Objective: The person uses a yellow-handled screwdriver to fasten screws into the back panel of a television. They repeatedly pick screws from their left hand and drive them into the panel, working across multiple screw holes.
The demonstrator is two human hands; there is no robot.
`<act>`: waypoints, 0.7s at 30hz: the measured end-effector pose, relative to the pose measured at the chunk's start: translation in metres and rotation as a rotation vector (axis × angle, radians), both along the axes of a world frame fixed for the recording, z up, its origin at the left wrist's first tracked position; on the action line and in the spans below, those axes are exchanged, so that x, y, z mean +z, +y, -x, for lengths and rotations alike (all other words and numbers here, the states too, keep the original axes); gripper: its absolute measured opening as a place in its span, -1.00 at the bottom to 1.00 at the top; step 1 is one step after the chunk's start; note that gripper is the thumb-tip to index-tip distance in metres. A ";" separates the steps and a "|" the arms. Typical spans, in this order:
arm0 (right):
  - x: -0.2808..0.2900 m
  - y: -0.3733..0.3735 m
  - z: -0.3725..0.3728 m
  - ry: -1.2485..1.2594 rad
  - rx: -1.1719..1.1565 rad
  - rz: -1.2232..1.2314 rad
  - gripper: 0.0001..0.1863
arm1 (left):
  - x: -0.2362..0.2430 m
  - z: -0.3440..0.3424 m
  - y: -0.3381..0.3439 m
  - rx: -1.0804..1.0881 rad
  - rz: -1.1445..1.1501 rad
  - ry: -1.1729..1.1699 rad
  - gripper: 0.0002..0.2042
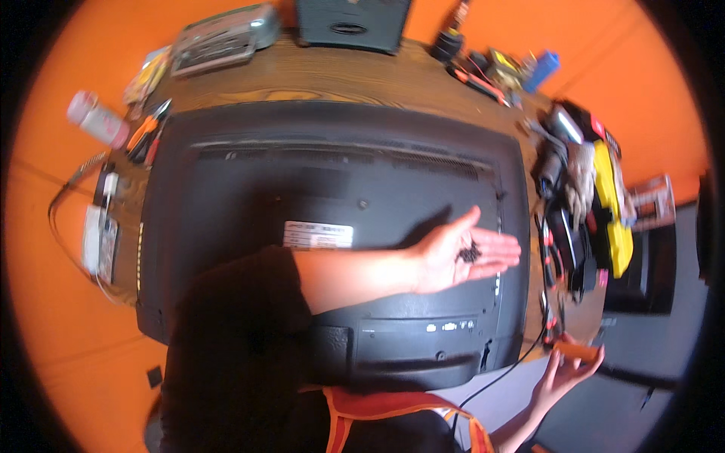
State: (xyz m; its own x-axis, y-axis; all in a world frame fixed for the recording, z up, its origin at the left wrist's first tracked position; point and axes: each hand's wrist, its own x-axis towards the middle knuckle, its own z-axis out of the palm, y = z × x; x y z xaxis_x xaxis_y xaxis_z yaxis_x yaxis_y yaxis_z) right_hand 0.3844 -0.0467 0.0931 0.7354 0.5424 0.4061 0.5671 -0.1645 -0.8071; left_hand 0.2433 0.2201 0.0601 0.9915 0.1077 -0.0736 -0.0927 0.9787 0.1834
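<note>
My left hand (442, 260) lies palm up above the back of a flat-screen TV (249, 181), fingers stretched toward the right. A small pile of dark screws (469, 253) rests in that palm. At the lower right, beyond the TV's corner, my right hand (563, 374) has its fingers curled round a small orange-brown object (578, 352) whose kind I cannot make out. The TV lies face down on a wooden table (325, 75). My left forearm and dark sleeve hide part of its back and white label (319, 232).
Pliers (551, 257), a glove (580, 177) and a yellow-and-black tool (613, 204) crowd the right edge. A grey radio (223, 38) and a dark speaker box (351, 26) stand behind. A pink bottle (98, 119) and a power strip (106, 241) are left. A black cable (502, 374) crosses near my right arm.
</note>
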 end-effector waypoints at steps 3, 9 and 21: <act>-0.002 0.000 -0.006 -0.057 -0.009 0.039 -0.26 | -0.005 -0.004 -0.002 -0.019 0.044 -0.009 -0.35; 0.000 0.014 -0.006 -0.323 -0.004 0.092 -0.27 | -0.014 -0.014 -0.009 0.023 0.000 -0.036 -0.47; 0.010 0.052 0.021 -0.502 -0.069 0.119 -0.24 | -0.047 -0.054 -0.022 0.251 -0.934 -0.263 -0.74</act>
